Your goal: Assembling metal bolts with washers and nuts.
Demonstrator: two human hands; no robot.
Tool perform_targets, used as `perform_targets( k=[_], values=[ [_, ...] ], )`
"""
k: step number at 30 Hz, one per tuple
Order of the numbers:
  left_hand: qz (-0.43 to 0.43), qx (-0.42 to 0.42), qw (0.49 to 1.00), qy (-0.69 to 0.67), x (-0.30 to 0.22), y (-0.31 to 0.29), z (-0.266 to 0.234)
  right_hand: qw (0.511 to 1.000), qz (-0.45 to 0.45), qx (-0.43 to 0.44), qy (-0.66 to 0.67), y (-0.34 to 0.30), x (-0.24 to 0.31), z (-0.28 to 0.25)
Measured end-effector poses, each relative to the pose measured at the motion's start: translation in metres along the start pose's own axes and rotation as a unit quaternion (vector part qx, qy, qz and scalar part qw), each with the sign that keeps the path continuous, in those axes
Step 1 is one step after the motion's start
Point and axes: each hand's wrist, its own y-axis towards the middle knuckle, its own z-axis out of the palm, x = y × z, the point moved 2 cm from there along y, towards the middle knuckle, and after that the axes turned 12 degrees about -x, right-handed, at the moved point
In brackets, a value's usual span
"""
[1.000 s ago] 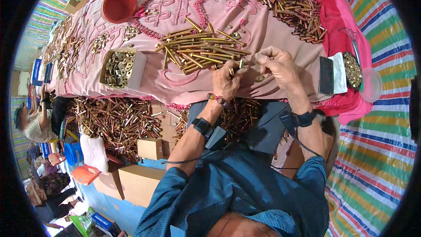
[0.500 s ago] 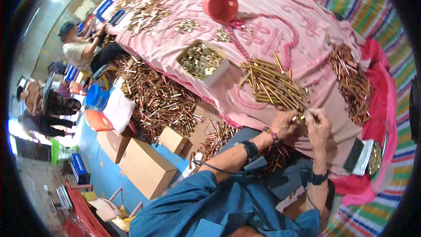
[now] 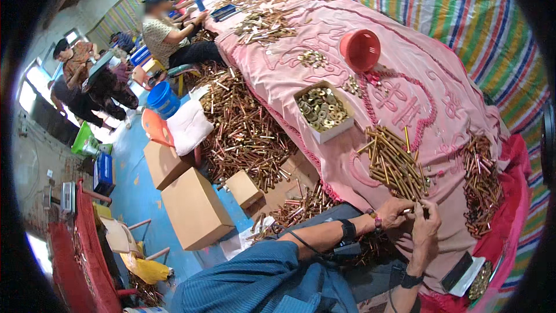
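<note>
Work seems unfinished: the left hand [image 3: 392, 213] grips a small metal piece [image 3: 408, 211] near the golden bolts [image 3: 395, 165]; the right hand [image 3: 425, 229] meets it, its grip unclear. Finished and untouched bolts cannot be told apart. One red bowl [image 3: 360, 52], one washer-filled carton [image 3: 337, 131]; bolts uncountable on the worktop [image 3: 347, 185].

Pale pink, this cloth [image 3: 437, 40], with a deeper pink ruffle [image 3: 368, 104]. The bowl [image 3: 366, 52] at its far side is brick-red; golden bolts [image 3: 395, 165] near, coppery rods [image 3: 482, 191] right. Sheeting [image 3: 498, 40] striped green, yellow, blue, red, white; near, a blue shirt [image 3: 255, 272].
</note>
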Motion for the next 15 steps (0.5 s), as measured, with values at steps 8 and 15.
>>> perform_targets(
  k=[8,15],
  values=[
    [0.011,-0.064,0.998,-0.013,0.013,-0.014,0.011,0.994,-0.078,0.005,-0.079,-0.009,-0.003,0.001],
    [-0.012,0.049,0.993,0.106,0.015,-0.001,0.009,0.990,-0.113,-0.089,0.004,-0.016,0.024,-0.003]
  ],
)
